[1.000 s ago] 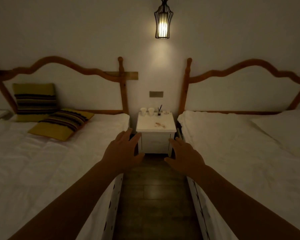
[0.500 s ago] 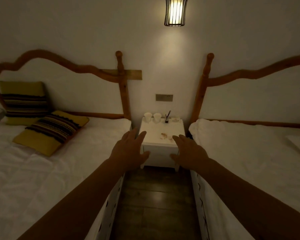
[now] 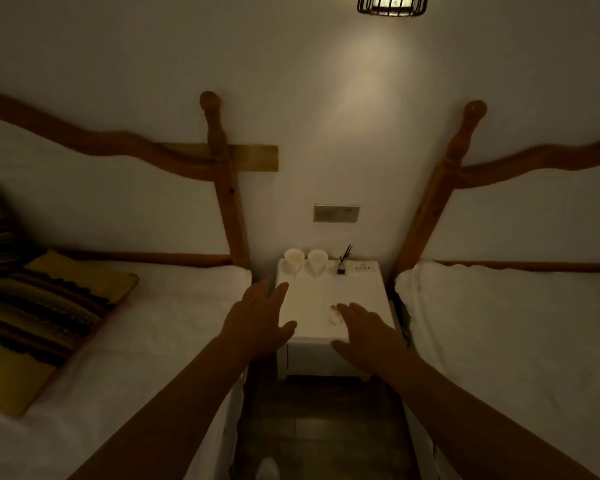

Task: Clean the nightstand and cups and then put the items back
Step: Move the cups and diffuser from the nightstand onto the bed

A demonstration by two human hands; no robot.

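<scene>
Both hands are stretched out ahead, palms down, fingers spread wide and holding nothing: the left hand (image 3: 257,320) hangs over the near left corner of the nightstand (image 3: 357,292), the right hand (image 3: 368,329) over its near right edge. From the head view, the one view there is, the big change over the last second is closeness: a second ago the little white cabinet sat well beyond the fingertips, far down the aisle between the two beds, and now the hands have come over its front edge and the ceiling lamp (image 3: 392,3) has slid almost out of the top of the picture. I'd say that means the walk-up is finished and the real work is about to start, though nothing on the top has been lifted or wiped yet. A brownish stain (image 3: 334,315) lies just beyond the right fingertips, touching them in the picture. The two cups (image 3: 305,260) stand upright side by side past the left hand, at the back edge against the wall, mouths up. To their right, beyond the right hand, a small dark diffuser (image 3: 342,268) points its sticks up and fanned slightly. The nightstand top runs its longer way from the hands toward the wall, front face turned to the person
</scene>
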